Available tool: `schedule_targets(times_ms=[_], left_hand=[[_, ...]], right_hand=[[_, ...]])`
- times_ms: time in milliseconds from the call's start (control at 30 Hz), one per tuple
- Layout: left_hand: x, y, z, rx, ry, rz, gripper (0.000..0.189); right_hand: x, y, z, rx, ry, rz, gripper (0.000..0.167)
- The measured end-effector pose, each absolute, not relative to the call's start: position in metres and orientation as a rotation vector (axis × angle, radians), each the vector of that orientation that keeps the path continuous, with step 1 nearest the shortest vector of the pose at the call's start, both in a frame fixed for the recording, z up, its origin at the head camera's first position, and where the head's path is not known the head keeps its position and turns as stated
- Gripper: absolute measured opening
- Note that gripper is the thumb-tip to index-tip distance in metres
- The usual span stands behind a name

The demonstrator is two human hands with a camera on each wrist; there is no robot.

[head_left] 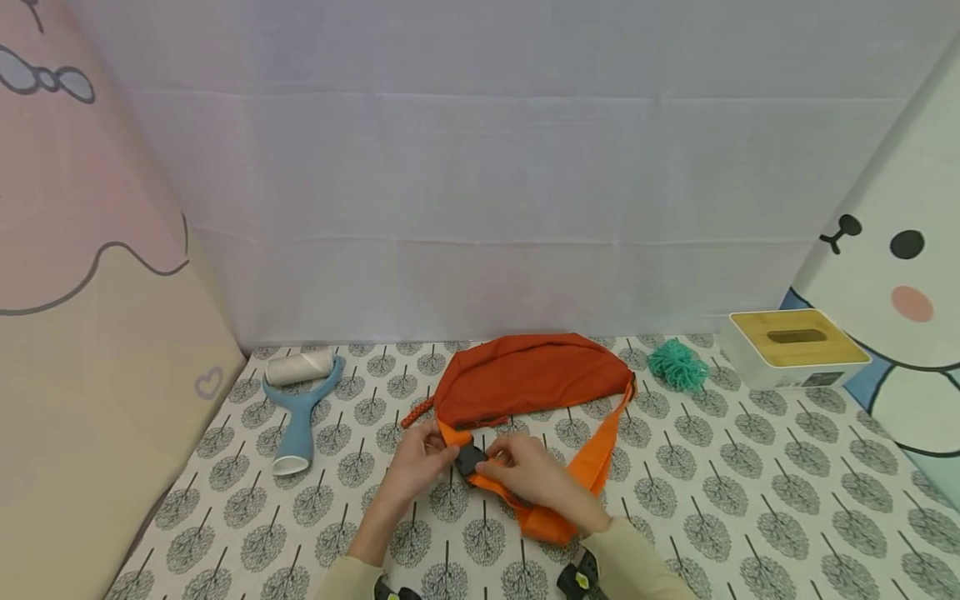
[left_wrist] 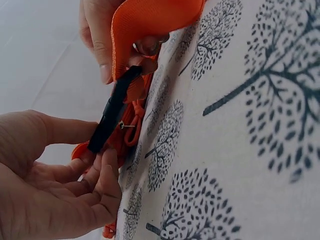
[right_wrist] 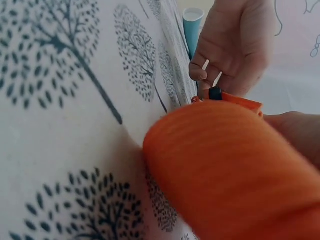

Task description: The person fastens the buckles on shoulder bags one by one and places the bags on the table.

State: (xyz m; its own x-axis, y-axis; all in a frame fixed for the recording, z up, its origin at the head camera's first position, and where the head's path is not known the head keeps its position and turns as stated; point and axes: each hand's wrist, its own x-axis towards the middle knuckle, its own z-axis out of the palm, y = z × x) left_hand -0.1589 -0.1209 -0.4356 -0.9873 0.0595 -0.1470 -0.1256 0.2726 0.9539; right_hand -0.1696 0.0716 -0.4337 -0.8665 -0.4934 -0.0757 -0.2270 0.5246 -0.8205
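Note:
A red waist bag (head_left: pixel 528 379) lies at the middle back of the table, its orange strap (head_left: pixel 597 450) looping toward the front. In front of the bag, a black plastic buckle (head_left: pixel 470 460) on the strap sits between both hands. My left hand (head_left: pixel 420 457) pinches the buckle's left end between thumb and fingers; the left wrist view shows this grip on the black buckle (left_wrist: pixel 112 112) edge-on. From the other side, my right hand (head_left: pixel 528 472) pinches the buckle's right end where the strap meets it. In the right wrist view the strap (right_wrist: pixel 230 160) hides most of the right hand (right_wrist: pixel 300 131).
A blue-handled lint roller (head_left: pixel 297 412) lies at the left. Right of the bag sits a teal yarn pom-pom (head_left: pixel 678 365), and a white tissue box (head_left: pixel 795 350) with a wooden lid stands at the back right. Tree-patterned cloth (head_left: pixel 697 492) covers the table, with curtains behind and beside it.

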Motion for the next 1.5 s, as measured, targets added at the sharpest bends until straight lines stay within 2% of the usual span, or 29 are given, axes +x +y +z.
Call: schedule_targets(times_ms=[133,700,1500], left_hand=[[-0.157,-0.122,-0.435,-0.026,2.481,1.706,0.021],[-0.160,-0.126,-0.441,0.028,2.617,1.475,0.013],[-0.160,-0.127,-0.441,0.046,2.681,1.335,0.016]], right_hand=[[-0.167,0.068,-0.435,-0.617,2.491,-1.194,0.021],[-0.161,0.059,-0.433,-0.557,2.520,-1.123,0.024],[-0.163,0.059,-0.435,-0.556,2.487,-1.124,0.020]])
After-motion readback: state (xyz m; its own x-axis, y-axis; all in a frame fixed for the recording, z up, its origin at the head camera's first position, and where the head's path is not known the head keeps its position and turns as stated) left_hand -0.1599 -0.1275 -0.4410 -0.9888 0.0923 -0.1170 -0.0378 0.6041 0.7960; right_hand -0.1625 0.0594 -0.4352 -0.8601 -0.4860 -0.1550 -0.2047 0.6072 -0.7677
